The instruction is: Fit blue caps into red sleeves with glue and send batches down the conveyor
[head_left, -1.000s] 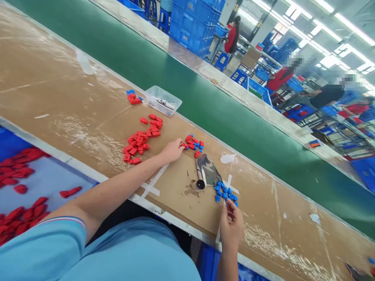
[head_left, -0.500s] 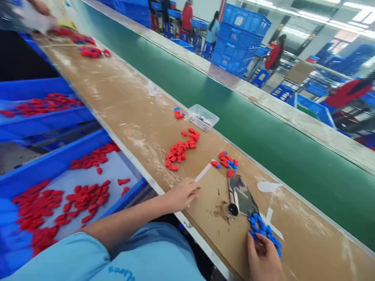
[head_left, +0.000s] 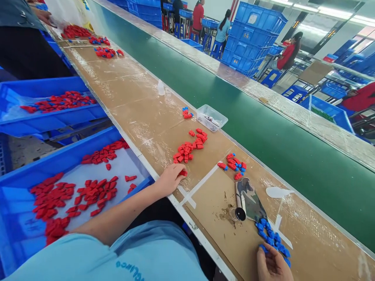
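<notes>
My left hand (head_left: pixel 169 180) rests at the near edge of the bench, its fingers closed on a small red block-like piece (head_left: pixel 183 173). Just beyond it lies a loose pile of similar red pieces (head_left: pixel 187 149). At the lower right, my right hand (head_left: pixel 274 264) pinches a small blue piece (head_left: pixel 263 248) between thumb and fingers. That hand is beside a cluster of blue pieces (head_left: pixel 272 237). Between the hands stand a small round pot with a dark top (head_left: pixel 240 214) and a camouflage-patterned cloth (head_left: pixel 252 201). Red pieces with blue ends (head_left: pixel 233 162) lie past the cloth.
A clear plastic tub (head_left: pixel 211 118) and a white bottle (head_left: pixel 161 87) stand along the green conveyor belt (head_left: pixel 199 80). Blue crates (head_left: pixel 140 171) of red pieces sit left of the bench. Another person (head_left: pixel 25 23) stands at the far left end; stacked crates (head_left: pixel 252 39) rise behind.
My left hand has moved left and away from the cardboard sheet to a red piece, which it now grips. My right hand has lifted a blue piece slightly from the cluster's edge. The view has shifted.
</notes>
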A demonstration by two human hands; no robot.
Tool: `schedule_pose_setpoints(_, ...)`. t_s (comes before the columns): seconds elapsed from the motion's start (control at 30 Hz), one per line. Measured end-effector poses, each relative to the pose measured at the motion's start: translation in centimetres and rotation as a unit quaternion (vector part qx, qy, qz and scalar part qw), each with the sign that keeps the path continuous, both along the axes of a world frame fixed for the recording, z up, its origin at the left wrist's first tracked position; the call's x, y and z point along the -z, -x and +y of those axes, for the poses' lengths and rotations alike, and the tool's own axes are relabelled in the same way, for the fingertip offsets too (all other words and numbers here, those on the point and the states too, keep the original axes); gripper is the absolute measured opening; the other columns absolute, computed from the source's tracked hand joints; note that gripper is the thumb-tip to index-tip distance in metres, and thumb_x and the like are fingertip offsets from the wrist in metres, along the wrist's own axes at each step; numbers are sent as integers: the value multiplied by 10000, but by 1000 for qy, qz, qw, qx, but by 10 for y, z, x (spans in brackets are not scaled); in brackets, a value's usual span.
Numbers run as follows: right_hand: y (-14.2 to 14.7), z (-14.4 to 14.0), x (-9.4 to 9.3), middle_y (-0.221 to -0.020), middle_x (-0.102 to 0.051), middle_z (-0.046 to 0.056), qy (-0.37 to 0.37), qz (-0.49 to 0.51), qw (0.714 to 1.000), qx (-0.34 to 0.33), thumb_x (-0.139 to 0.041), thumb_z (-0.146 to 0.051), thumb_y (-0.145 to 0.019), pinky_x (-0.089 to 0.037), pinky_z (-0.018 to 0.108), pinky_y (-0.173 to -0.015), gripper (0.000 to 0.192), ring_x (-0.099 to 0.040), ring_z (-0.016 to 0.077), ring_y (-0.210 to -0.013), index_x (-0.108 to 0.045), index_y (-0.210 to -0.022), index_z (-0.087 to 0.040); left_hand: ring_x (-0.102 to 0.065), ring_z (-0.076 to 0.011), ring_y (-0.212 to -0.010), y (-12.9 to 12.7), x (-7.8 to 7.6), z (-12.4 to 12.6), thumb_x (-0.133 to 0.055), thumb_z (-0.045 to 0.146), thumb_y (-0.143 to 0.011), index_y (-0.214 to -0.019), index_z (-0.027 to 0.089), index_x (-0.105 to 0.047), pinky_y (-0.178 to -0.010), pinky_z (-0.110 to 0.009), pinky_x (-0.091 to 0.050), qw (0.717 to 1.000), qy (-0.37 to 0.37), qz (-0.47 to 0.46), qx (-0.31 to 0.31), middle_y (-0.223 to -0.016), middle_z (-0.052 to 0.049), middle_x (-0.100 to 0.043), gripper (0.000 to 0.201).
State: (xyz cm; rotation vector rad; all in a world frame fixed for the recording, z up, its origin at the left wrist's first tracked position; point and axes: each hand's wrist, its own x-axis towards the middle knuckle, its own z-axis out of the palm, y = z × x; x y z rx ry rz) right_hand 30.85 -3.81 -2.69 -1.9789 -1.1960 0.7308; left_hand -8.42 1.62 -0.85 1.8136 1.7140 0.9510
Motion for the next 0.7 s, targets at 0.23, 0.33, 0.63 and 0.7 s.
schedule_pose_setpoints(0.23,18,-8,-12,-750,-695,48,-71,50,996,30,-730,-617,-596,-557,307,-653,540,-674,205,-692,-625,-900,-184,-594,-145,-786,-22,-15,-8,-517,213,-904,-1041,157,-567,-722,-258,-496,972,-41,-188,134,-919,-62,-638,156)
schedule_pose_setpoints(0.33,31,-11,-23,-864,-701,81,-70,50,996,7,-721,-583,-656,-555,311,-690,547,-670,203,-748,-654,-1003,-165,-567,-153,-792,-32,-19,-8,-501,226,-929,-991,159,-592,-765,-281,-474,971,-66,-147,176,-908,-65,-654,129)
schedule_pose_setpoints(0.63,63,5,-37,-951,-723,93,-131,22,987,-95,-626,-474,-819,-553,348,-770,355,-694,204,-822,-661,-1029,-189,-578,-165,-863,-86,-5,-9,-484,178,-901,-1023,164,-570,-769,-271,-500,934,7,-243,260,-968,-76,-610,151)
schedule_pose_setpoints(0.7,66,11,-43,-973,-727,91,-153,-87,976,-128,-584,-453,-862,-540,349,-781,323,-688,204,-838,-681,-1037,-199,-576,-164,-843,-98,-3,-9,-537,163,-861,-976,165,-586,-766,-273,-493,935,29,-246,255,-940,-64,-613,124)
